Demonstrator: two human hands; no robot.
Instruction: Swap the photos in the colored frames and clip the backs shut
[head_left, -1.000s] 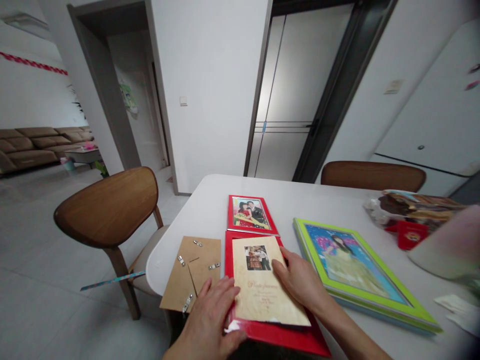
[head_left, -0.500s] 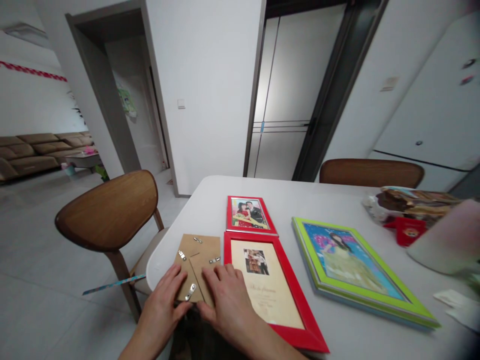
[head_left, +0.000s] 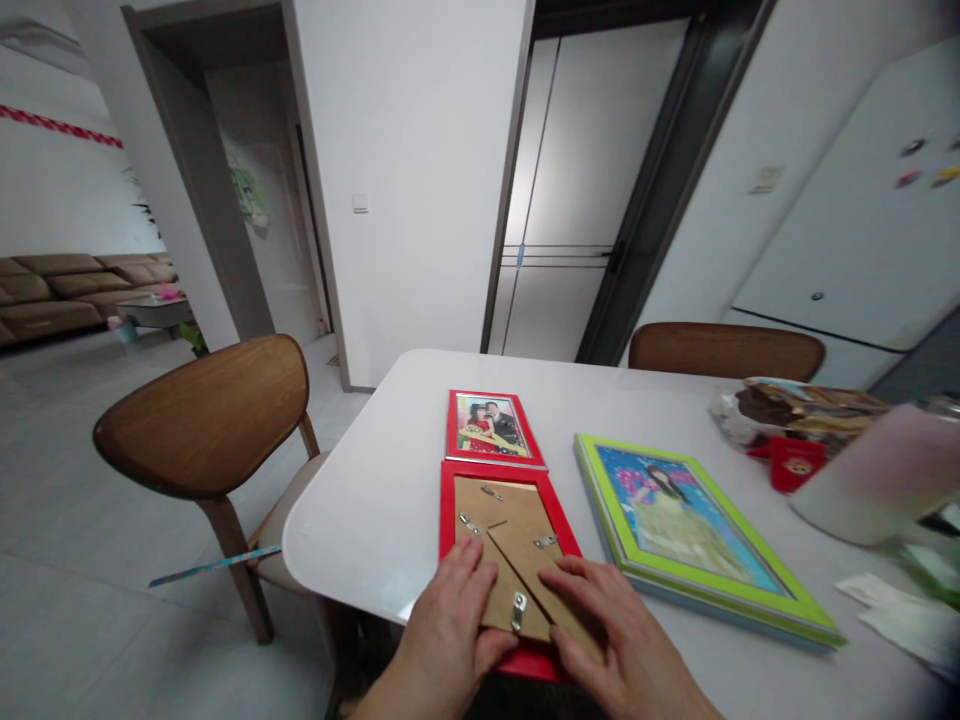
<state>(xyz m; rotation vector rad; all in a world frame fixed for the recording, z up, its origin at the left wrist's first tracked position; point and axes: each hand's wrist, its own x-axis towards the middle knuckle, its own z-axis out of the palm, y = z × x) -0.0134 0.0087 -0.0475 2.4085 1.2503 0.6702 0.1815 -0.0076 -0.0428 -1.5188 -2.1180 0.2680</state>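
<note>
A brown backing board [head_left: 517, 545] with several metal clips and a slit lies over the larger red frame [head_left: 448, 510], covering most of its inside. My left hand [head_left: 454, 620] grips the board's lower left edge, and my right hand [head_left: 615, 625] grips its lower right side. Just beyond is a smaller red frame [head_left: 491, 428] with a photo of two people. To the right lies a green frame [head_left: 697, 530] holding a picture of a person in a pale dress.
The white table [head_left: 352, 520] has a rounded left corner beside a wooden chair [head_left: 210, 420]. At the right are a red packet [head_left: 796, 464], a plastic bag [head_left: 817, 405], a pale pink container [head_left: 874, 475] and white tissue [head_left: 892, 610]. Another chair [head_left: 724, 348] stands behind.
Both hands have moved right with the backing board, from the bare tabletop left of the larger red frame to over that frame. The view has shifted slightly.
</note>
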